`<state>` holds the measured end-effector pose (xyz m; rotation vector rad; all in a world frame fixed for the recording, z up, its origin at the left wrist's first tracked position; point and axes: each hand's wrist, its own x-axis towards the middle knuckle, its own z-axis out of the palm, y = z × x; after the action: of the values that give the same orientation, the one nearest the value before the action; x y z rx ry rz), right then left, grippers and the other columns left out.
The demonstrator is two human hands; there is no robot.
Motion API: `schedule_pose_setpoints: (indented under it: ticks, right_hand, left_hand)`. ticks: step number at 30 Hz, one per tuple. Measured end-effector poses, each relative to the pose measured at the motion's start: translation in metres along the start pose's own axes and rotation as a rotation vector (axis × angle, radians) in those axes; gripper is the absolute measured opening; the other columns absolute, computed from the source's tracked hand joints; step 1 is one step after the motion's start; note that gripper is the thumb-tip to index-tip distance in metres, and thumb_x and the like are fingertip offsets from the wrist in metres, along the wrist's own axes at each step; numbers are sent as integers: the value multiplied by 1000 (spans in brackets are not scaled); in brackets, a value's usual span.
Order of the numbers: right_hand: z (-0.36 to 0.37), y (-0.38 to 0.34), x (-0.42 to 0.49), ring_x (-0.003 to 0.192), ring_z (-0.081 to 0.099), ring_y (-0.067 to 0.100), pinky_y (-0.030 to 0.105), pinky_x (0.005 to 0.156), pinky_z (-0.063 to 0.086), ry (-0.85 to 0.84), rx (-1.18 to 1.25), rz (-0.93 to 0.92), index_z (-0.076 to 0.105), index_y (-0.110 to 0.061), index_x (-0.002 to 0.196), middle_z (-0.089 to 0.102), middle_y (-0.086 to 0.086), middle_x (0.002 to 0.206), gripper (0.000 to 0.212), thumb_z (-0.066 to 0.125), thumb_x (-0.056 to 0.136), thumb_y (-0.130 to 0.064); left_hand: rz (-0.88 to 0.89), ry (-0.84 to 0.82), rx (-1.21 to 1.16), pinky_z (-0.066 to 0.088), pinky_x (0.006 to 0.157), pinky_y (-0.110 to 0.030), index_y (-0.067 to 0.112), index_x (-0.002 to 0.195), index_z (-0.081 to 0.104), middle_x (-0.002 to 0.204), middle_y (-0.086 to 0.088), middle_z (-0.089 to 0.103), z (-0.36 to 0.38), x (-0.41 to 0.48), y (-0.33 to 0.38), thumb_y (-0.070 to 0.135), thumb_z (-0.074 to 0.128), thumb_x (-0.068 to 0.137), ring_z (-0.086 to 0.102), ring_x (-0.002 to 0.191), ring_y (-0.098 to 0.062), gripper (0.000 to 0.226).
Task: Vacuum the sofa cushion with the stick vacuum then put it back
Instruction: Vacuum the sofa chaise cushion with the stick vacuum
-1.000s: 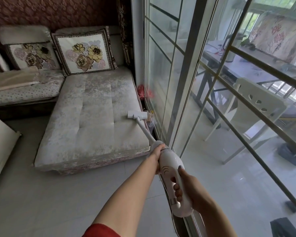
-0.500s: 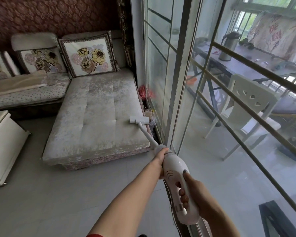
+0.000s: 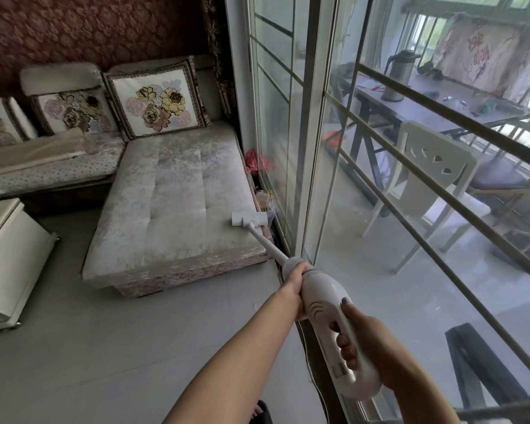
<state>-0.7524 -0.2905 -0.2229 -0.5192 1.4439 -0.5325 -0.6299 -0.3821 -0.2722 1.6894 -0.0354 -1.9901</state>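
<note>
A white stick vacuum (image 3: 322,298) reaches from my hands to the pale floral sofa cushion (image 3: 172,203). Its flat head (image 3: 249,219) rests on the cushion's near right corner, close to the glass door. My left hand (image 3: 296,275) grips the front of the vacuum's body where the tube begins. My right hand (image 3: 361,341) is wrapped around the rear loop handle, thumb on top.
A sliding glass door (image 3: 306,148) runs along the right of the sofa, with a white chair (image 3: 426,185) and table (image 3: 441,99) behind it. Flowered pillows (image 3: 156,99) lean at the sofa's back. A white cabinet (image 3: 6,264) stands at the left. Grey floor tiles (image 3: 120,347) lie before the sofa.
The vacuum head has slid back along the cushion's right edge toward the near corner. The view has pulled away from the sofa, and both hands keep their grip.
</note>
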Motion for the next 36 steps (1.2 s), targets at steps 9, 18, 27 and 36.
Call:
schedule_pose_setpoints:
  ticks: [9, 18, 27, 36]
  right_hand:
    - [-20, 6, -19, 33, 38, 14, 20, 34, 32, -3, -59, 3, 62, 0, 86, 45, 5, 47, 55, 41, 99, -49]
    - [-10, -5, -19, 32, 38, 14, 21, 32, 32, -13, -70, -21, 58, -2, 80, 45, 5, 47, 53, 41, 99, -48]
    - [8, -24, 5, 36, 38, 15, 19, 34, 33, -18, -39, -8, 59, -2, 81, 46, 5, 49, 53, 42, 99, -49]
    - [27, -49, 38, 34, 39, 14, 19, 36, 33, -31, -13, -7, 58, -3, 85, 47, 4, 47, 52, 41, 99, -50]
  left_hand:
    - [-12, -15, -45, 51, 56, -32, 11, 87, 58, 79, -9, 65, 7, -18, -21, 61, 69, 73, 61, 67, -24, 54]
    - [9, -16, -26, 50, 52, -30, 13, 86, 58, 77, -7, 63, 4, -29, -8, 59, 67, 75, 60, 65, -23, 49]
    - [37, -1, -25, 51, 59, -32, 12, 86, 58, 80, -8, 64, -3, -13, 21, 58, 70, 74, 61, 68, -25, 49]
    - [27, -25, -4, 46, 56, -29, 9, 78, 56, 74, -10, 58, -10, -1, 63, 55, 66, 80, 55, 63, -23, 48]
